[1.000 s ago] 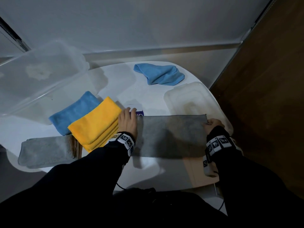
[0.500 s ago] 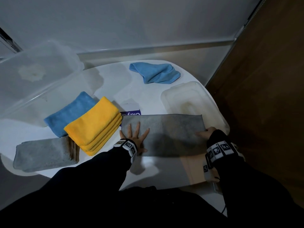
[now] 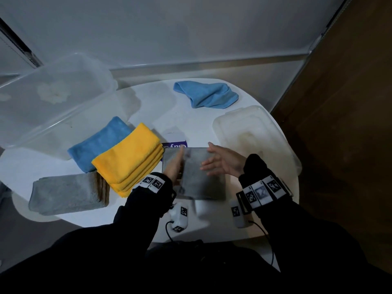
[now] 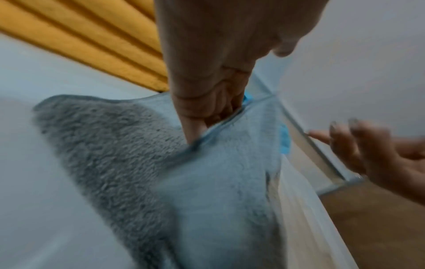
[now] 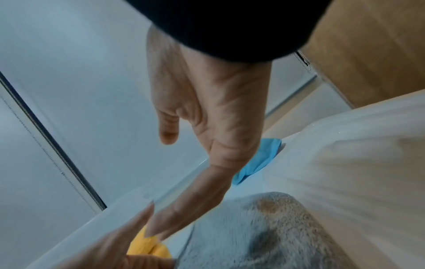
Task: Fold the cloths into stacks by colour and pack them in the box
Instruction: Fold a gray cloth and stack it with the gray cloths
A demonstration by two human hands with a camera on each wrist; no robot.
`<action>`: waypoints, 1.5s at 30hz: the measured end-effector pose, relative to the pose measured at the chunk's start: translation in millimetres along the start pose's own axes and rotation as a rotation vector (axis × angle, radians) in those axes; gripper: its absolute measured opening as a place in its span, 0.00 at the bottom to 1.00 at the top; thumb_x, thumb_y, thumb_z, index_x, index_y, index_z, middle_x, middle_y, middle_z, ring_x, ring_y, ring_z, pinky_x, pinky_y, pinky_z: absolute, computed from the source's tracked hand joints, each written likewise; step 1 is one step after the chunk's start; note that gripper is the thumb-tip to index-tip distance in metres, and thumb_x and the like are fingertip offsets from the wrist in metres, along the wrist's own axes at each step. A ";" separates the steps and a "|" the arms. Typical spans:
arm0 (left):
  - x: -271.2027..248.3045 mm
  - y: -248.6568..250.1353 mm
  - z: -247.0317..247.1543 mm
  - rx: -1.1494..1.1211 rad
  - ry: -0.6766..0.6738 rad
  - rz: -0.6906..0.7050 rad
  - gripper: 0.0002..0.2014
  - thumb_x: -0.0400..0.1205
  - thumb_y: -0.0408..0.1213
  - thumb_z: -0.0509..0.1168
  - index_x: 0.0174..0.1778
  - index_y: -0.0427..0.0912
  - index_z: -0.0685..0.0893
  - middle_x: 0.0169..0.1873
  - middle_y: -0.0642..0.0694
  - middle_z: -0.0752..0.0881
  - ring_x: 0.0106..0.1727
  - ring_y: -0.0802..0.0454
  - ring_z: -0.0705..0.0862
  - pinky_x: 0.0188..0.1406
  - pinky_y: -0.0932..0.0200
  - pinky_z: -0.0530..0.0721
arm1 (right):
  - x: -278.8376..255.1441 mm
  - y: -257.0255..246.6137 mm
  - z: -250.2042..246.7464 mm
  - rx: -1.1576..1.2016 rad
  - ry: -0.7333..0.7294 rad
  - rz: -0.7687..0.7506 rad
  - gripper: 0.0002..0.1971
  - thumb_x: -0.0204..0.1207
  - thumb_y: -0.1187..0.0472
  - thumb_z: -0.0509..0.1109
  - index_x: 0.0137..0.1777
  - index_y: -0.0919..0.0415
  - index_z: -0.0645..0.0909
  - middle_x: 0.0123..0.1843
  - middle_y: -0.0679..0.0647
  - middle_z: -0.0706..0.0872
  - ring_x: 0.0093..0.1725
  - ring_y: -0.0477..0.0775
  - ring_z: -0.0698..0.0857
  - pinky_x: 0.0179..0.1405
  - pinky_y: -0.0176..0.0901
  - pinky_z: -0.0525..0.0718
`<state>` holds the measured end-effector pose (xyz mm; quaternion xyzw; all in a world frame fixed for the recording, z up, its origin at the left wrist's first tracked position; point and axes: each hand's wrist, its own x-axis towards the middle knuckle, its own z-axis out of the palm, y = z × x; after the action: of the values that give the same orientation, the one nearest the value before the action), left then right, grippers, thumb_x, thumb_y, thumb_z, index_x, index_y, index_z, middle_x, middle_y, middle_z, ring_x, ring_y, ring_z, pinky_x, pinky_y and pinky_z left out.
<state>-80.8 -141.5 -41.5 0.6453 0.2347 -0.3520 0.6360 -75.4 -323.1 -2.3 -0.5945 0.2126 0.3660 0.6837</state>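
The grey fleecy cloth (image 3: pixel 194 174), folded to a near-square panel, lies flat on the white round table (image 3: pixel 148 98) at lower centre of the head view, directly between the two hands. Its slightly longer axis runs from the near table edge toward the far wall; its left edge is just beside the yellow folded cloth stack (image 3: pixel 129 158).

The left hand (image 3: pixel 174 166) sits edge-on at the cloth's left side. In the left wrist view its fingers (image 4: pixel 195 125) are tucked under a lifted hem, so its grip appears to be on the cloth's edge, though motion blur makes the exact hold uncertain. The right hand (image 3: pixel 220 162) hovers over the right part of the cloth, palm turned left, fingers straight and spread, holding nothing. Judging from this, the left hand is the one placed to carry the next fold or lift.

At lower left of the head view lies the grey folded cloth stack (image 3: pixel 67 193), well to the left of the cloth in hand, past the yellow stack. Behind the yellow stack is a blue folded cloth (image 3: pixel 99 143). At right, a translucent plastic lid (image 3: pixel 254 136) rests on the table. At upper left is the large clear plastic box (image 3: pixel 53 98). Farthest, at upper centre, a loose blue cloth (image 3: pixel 206 97) waits unfolded.
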 end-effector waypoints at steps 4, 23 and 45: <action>17.3 -20.8 -16.3 0.393 0.197 0.324 0.11 0.80 0.33 0.68 0.58 0.39 0.80 0.50 0.37 0.86 0.51 0.43 0.85 0.54 0.46 0.85 | 10.3 15.6 -2.6 -0.063 0.233 0.014 0.14 0.85 0.52 0.59 0.62 0.61 0.66 0.39 0.60 0.78 0.35 0.56 0.82 0.26 0.42 0.86; 34.1 -52.8 -49.9 0.632 0.541 0.390 0.13 0.81 0.30 0.61 0.61 0.34 0.72 0.52 0.31 0.84 0.52 0.32 0.83 0.52 0.45 0.78 | 46.0 80.0 -14.4 -0.812 0.320 0.274 0.22 0.54 0.44 0.78 0.39 0.62 0.85 0.32 0.59 0.87 0.33 0.59 0.85 0.35 0.49 0.86; 16.0 -49.6 -16.9 1.046 0.082 0.451 0.22 0.85 0.37 0.55 0.72 0.33 0.60 0.50 0.29 0.84 0.49 0.32 0.84 0.48 0.44 0.82 | 28.3 34.1 -16.2 -1.044 0.249 -0.474 0.59 0.52 0.59 0.81 0.82 0.43 0.51 0.79 0.51 0.62 0.76 0.54 0.65 0.70 0.56 0.71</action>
<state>-105.2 -123.1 -87.0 0.9215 -0.0899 -0.2517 0.2817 -80.6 -330.9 -48.5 -0.9225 -0.0556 0.1868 0.3332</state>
